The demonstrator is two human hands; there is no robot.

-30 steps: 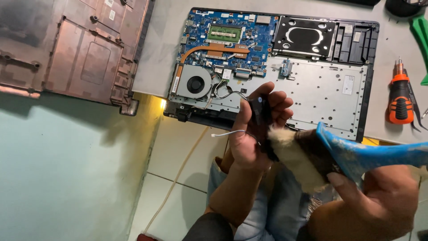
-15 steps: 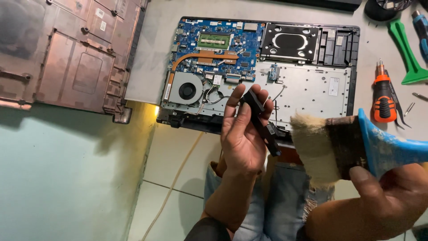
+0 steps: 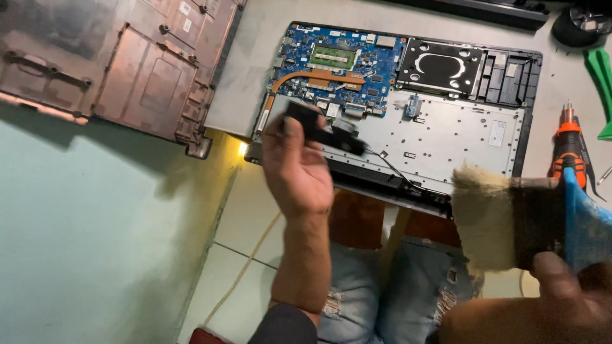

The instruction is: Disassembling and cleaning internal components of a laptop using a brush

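Fan unit [image 3: 322, 127], small, black and blurred, is sitting pinched in the fingers of the left hand [image 3: 299, 169], the thumb pressing one side and the other fingers curling round the far side. It is hovering just over the front-left corner of the opened laptop [image 3: 446, 137], above the spot beside the copper heat pipe [image 3: 312, 79]. A thin black cable [image 3: 392, 169] is trailing from it toward the laptop's front edge. Judging by its look, the part is light, stiff plastic with fragile blades and a delicate lead, so holding it by the outer frame, not the hub or the wire, seems wisest.

Right hand [image 3: 561, 299] is showing only in part near the laptop's front-right corner, fingers closing round the blue handle of a wide paintbrush [image 3: 510, 216]; its pale bristles are pointing toward the laptop's front edge, apart from the fan.

Left of the laptop, the removed bottom cover [image 3: 108, 70] is lying upside down. Right of the laptop, an orange screwdriver [image 3: 567, 150] and a green pry tool [image 3: 599, 86] are resting on the table [image 3: 248, 83].
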